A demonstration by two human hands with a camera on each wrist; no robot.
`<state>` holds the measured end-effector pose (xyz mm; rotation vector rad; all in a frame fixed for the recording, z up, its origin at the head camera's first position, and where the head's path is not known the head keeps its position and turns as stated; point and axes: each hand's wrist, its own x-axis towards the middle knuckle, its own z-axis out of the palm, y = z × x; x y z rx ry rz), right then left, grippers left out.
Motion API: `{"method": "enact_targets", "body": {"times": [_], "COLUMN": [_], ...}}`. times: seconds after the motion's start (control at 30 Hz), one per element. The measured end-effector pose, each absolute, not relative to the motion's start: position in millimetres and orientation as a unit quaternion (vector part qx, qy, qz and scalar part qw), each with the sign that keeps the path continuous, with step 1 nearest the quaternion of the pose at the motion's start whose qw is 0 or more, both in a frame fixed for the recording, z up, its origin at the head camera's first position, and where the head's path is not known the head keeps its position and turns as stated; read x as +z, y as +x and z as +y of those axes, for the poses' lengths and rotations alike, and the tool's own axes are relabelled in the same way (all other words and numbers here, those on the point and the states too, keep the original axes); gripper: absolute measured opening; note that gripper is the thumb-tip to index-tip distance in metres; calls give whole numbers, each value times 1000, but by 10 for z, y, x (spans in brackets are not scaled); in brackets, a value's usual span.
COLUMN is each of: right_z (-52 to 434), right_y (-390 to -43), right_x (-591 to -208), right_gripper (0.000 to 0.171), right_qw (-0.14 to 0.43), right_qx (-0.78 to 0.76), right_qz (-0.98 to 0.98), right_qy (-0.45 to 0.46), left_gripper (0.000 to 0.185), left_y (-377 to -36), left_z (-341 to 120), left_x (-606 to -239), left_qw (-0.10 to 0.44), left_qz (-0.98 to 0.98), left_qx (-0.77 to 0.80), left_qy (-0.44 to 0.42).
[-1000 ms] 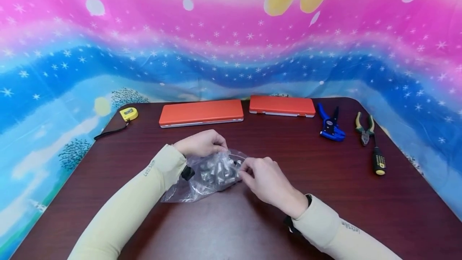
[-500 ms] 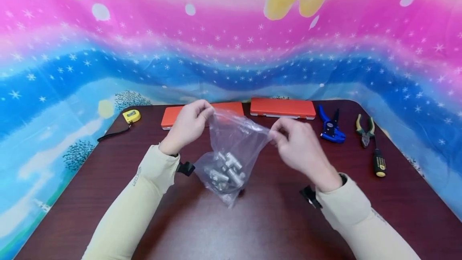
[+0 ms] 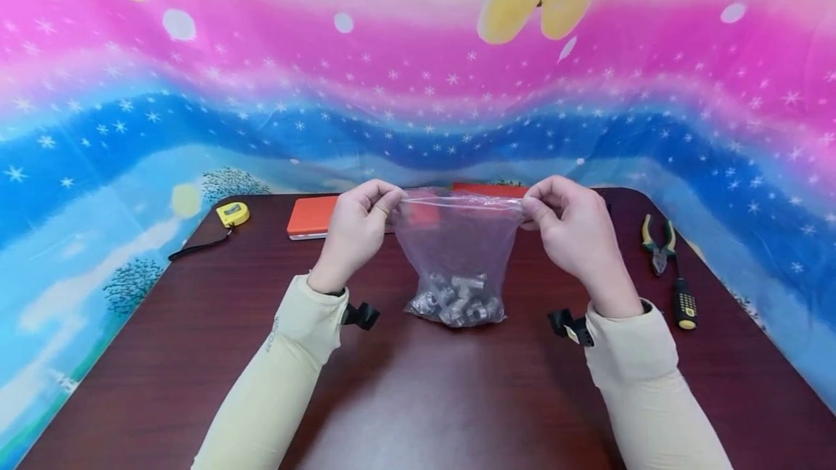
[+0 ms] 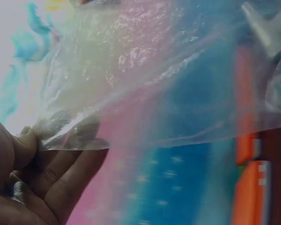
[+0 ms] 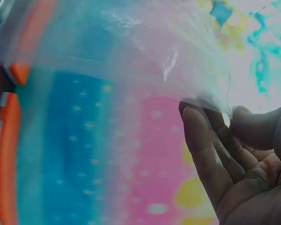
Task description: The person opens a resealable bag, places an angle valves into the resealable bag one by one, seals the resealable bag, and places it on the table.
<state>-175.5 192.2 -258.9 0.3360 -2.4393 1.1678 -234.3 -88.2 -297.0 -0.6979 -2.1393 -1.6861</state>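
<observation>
Above table [image 3: 163,354], bag [image 3: 457,245] now stretched level.

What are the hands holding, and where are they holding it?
Both hold a clear plastic bag of small metal parts by its top corners: left hand pinches the left corner, right hand the right.

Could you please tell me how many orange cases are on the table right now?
2. One orange case lies behind the left hand; the other peeks above the bag held between both hands, mostly hidden. More could be hidden behind the hands.
</observation>
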Motion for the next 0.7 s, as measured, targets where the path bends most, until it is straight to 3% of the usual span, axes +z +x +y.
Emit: {"method": "enact_targets", "body": {"times": [0.17, 0.3, 0.5, 0.7], "right_z": [2007, 2001, 1992, 1990], "right_y": [-1962, -2056, -2089, -2059], "right_x": [-2782, -2850, -2890, -2881], "right_gripper": [34, 42, 36, 28], "right_qw": [138, 122, 173, 245], "right_qx": [520, 561, 540, 494], "right_qz": [-838, -814, -821, -832], "right_qy": [94, 84, 64, 65], "left_gripper": [23, 27, 30, 23], "left_y": [-2446, -2448, -2463, -2448], "left_z": [-834, -839, -826, -808], "left_x": [-3102, -3124, -3136, -3134], "left_qw": [144, 130, 115, 184], "left_qz": [-740, -737, -754, -756], "left_qx": [-612, -621, -621, -598], "left_qy": [-238, -233, -182, -194]}}
